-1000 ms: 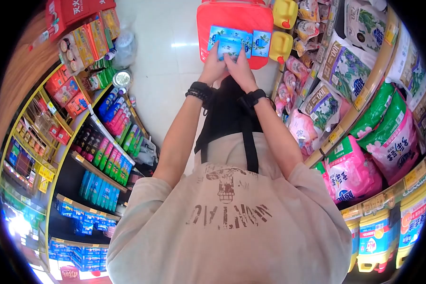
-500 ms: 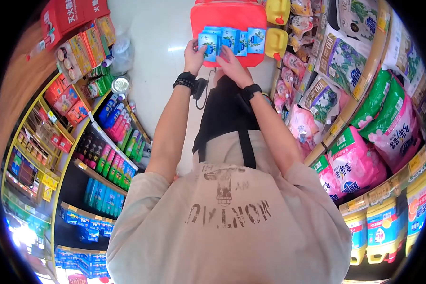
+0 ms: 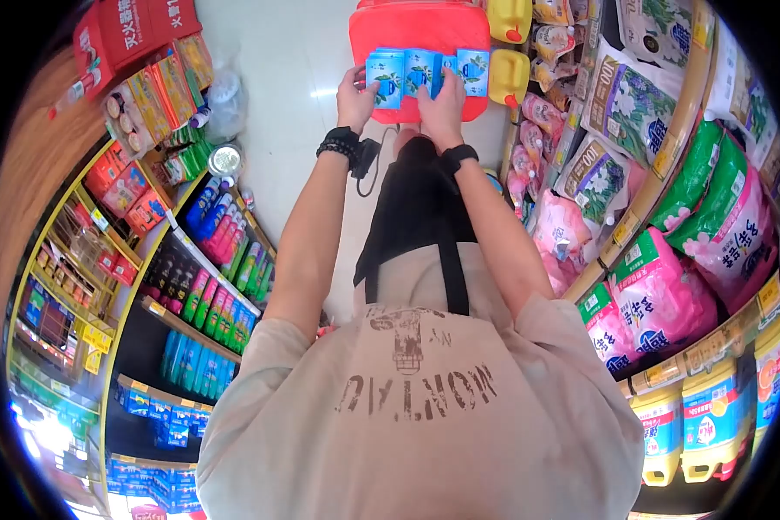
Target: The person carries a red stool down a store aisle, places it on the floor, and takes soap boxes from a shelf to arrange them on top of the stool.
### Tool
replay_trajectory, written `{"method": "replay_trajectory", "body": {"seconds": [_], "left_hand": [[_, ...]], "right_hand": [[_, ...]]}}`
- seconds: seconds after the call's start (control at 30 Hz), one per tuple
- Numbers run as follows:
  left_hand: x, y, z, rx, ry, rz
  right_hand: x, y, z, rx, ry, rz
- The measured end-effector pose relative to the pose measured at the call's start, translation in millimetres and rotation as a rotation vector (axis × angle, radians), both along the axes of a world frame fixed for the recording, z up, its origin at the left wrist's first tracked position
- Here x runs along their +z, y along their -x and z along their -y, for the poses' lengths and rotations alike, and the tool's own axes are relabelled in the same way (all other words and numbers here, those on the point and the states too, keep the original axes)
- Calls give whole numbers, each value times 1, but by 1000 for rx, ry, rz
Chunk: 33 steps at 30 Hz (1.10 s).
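Several small blue packets printed with green leaves lie in a row of overlapping stacks on a red plastic stool (image 3: pixel 416 28). My left hand (image 3: pixel 355 101) holds the leftmost blue packet (image 3: pixel 386 81) by its left side, thumb on the front and fingers at the edge. My right hand (image 3: pixel 442 111) is closed around the middle blue packet (image 3: pixel 419 69), thumb at its lower front; its fingers partly cover the packets behind. A further blue packet (image 3: pixel 473 71) lies at the right end, beside my right fingers.
Yellow jugs (image 3: pixel 509 76) stand right of the stool. Shelves with large detergent bags (image 3: pixel 659 295) curve along the right. On the left, shelves hold spray cans (image 3: pixel 212 299) and blue boxes (image 3: pixel 160 420). A red fire-extinguisher box (image 3: pixel 134 35) is at the upper left. A cable (image 3: pixel 373 173) hangs near my left wrist.
My right hand has shifted right and up, from beside the left stack to the middle packet. The packets sit closer together at the left. My left hand has stayed at the left edge.
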<state>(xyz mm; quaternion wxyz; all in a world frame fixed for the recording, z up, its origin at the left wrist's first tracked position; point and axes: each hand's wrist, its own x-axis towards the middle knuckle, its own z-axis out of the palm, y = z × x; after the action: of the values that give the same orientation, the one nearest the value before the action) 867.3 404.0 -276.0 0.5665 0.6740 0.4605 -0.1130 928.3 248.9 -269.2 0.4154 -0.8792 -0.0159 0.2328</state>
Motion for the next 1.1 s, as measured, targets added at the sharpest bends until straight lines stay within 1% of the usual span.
{"method": "replay_trajectory", "body": {"seconds": [0.03, 0.1, 0.2, 0.23, 0.27, 0.3, 0.37, 0.43, 0.47, 0.57, 0.6, 0.73, 0.83, 0.87, 0.9, 1.0, 1.1], "left_hand": [[-4, 4, 0, 23, 2, 14], [-15, 10, 0, 68, 9, 43], [-1, 12, -2, 102, 33, 68], [-5, 16, -4, 32, -54, 74], [2, 14, -5, 11, -98, 46], [8, 15, -4, -5, -138, 14], [20, 13, -4, 43, -76, 54], [31, 7, 0, 82, -46, 121], [41, 0, 4, 47, -65, 129], [51, -15, 20, -30, -48, 193], [49, -19, 24, -21, -5, 215], [27, -32, 34, -102, -81, 172], [11, -32, 30, -27, 9, 71], [10, -32, 27, 8, 87, 49], [9, -33, 24, -12, 87, 62], [9, -33, 21, -68, 102, 111], [18, -45, 30, -190, 69, 126]], "right_hand": [[-2, 0, 6, -22, 42, -19], [-8, -2, 18, 91, 187, -74], [-6, -14, 25, 185, 370, -92], [-1, -17, 25, 191, 427, -72], [-2, -25, 24, 199, 481, -51], [-14, -23, 29, 168, 430, 39], [-19, -25, 35, 147, 444, 122], [-28, -32, 47, 90, 299, 36], [-31, -38, 50, 60, 226, -4], [-34, -42, 50, 79, 275, -44], [-34, -40, 50, 75, 273, -69], [-28, -39, 41, 38, 258, -128], [-20, -35, 37, -13, 219, -163], [-18, -36, 36, -38, 195, -187], [-17, -39, 36, -63, 169, -207], [-29, -36, 41, -44, 28, -239], [-61, -22, 46, -137, 55, -122]]}}
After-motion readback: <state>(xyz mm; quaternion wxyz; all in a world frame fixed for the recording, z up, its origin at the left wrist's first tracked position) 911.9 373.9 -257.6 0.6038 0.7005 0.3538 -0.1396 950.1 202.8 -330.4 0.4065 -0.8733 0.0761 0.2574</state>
